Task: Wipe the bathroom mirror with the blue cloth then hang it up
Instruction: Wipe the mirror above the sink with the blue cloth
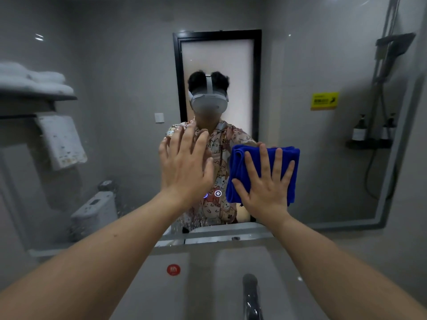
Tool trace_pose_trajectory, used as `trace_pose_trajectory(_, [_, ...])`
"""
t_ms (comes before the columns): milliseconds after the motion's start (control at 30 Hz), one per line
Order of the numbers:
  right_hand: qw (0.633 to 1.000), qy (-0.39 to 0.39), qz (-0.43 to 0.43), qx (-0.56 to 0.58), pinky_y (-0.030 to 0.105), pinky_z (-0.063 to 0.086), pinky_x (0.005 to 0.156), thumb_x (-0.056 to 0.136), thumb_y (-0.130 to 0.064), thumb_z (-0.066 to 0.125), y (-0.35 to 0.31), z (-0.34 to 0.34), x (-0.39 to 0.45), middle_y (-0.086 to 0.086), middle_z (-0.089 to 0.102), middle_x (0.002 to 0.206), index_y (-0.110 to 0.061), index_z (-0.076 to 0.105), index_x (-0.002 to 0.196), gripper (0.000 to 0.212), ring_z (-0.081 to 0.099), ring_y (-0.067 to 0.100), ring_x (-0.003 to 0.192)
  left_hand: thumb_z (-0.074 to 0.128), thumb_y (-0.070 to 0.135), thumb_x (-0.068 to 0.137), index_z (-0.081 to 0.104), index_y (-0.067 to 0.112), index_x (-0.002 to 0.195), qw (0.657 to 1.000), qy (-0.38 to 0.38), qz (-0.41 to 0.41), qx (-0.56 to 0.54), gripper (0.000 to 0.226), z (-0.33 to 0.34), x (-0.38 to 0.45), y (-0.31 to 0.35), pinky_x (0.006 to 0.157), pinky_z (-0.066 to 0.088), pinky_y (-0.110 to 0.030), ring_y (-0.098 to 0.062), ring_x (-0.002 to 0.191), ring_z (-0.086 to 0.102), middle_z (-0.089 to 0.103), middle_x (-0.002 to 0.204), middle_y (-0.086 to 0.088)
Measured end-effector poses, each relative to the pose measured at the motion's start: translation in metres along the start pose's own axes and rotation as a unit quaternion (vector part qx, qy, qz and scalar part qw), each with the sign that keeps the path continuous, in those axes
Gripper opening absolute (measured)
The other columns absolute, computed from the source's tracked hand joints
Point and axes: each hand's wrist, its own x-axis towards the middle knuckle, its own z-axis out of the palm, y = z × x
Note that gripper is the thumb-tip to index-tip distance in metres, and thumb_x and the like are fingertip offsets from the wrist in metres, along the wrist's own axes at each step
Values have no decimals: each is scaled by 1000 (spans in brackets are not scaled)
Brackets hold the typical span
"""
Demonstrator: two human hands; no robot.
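Right hand: my right hand [265,181] lies flat with fingers spread wide, pressing the folded cloth [263,167] against the mirror [115,65]; I judge the flat palm spreads the pressure so the whole pad wipes.
Left hand: my left hand [187,162] is open, fingers straight and a little apart, held up to the glass just beside the cloth; it holds nothing, and I cannot tell if it touches. Probably it steadies me as I lean over the basin.
Cloth: blue, folded thick, on the lower middle of the mirror, right of my left hand.
Mirror state: droplets and specks show low down near my left forearm and towards the left side, so I judge the wiping is under way, with hanging up not yet begun.
Shelf: seen in the reflection at the upper left, a shelf [37,97] carries stacked white towels [34,79]; another towel [62,142] hangs under it.
Shower rack: in the reflection at the right, a small rack [369,144] holds dark bottles [359,129].
Basin: below me, the tap [250,294] stands at its near edge.
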Motion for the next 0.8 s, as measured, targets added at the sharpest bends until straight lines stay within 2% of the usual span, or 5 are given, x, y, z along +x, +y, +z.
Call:
trace_pose_trajectory(333, [1000,4,6,28,70,-7,121,100,-74,20,-12,-7,19,11,4,174,-33,3,167,80,-3,44,158,49,45,88,42,23,147,999,2,-11,39,63,-16,5,-15,119,18,-58,-32,148,24,31,161,-6])
trace_pose_trajectory(533, [1000,18,14,20,71,-6,121,99,-74,23,-38,-13,44,10,-2,175,-32,2,166,83,-6,44,158,51,44,89,42,23,147,999,7,-16,42,63,-23,4,-38,119,18,-57,-31,148,24,32,160,-6])
trace_pose_trajectory(700, [999,42,-35,8,73,-2,120,99,-76,25,-68,-31,102,9,3,175,-33,9,167,82,0,45,158,55,42,91,43,22,147,999,26,-17,32,61,-28,4,-65,119,19,-56,-31,147,25,33,160,-7])
trace_pose_trajectory(800, [998,60,-22,1,75,2,120,100,-76,23,-94,-38,133,9,6,175,-33,9,166,81,2,45,158,57,42,92,45,21,147,999,35,5,31,60,-31,2,-79,118,21,-57,-31,147,26,34,160,-7])
